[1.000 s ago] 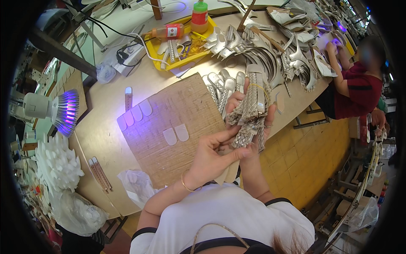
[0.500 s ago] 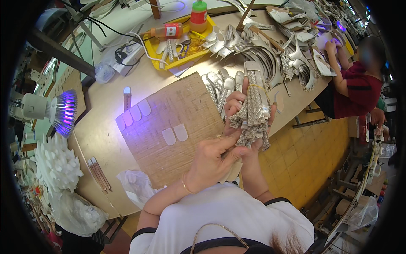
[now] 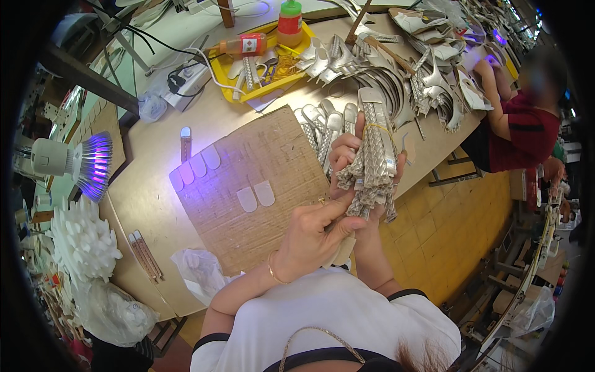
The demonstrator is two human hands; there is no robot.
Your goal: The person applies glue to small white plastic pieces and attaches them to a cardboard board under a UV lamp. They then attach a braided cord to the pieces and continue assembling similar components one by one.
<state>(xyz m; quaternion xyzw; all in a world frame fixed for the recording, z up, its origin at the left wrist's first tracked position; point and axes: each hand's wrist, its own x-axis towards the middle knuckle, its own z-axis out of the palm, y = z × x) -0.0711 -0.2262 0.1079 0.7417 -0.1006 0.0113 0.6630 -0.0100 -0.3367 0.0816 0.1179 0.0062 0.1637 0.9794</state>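
A thick bundle of silver braided straps point(image 3: 375, 139), bound by a yellow rubber band near the top, stands upright before my chest. My right hand point(image 3: 347, 155) grips it from behind, fingers curled round its left side. At the bundle's frayed lower ends, my left hand point(image 3: 313, 232) has thumb and forefinger closed on the strap ends. A small beige piece point(image 3: 344, 250) shows just under the left thumb; what it belongs to is hidden. Left of the hands lies a cardboard sheet point(image 3: 248, 158) bearing several pale, round-ended tabs point(image 3: 264, 193).
A lit purple lamp point(image 3: 90, 164) stands at left. Behind the cardboard are a yellow tray point(image 3: 266, 93) with bottles and more silver strap pieces point(image 3: 331, 130). White pieces point(image 3: 83, 235) and plastic bags point(image 3: 198, 270) lie nearer. A co-worker in a red shirt point(image 3: 527, 133) works at right.
The bundle has turned and shifted very slightly in my hands. Both hands keep their places. The co-worker's arm and head have moved a little.
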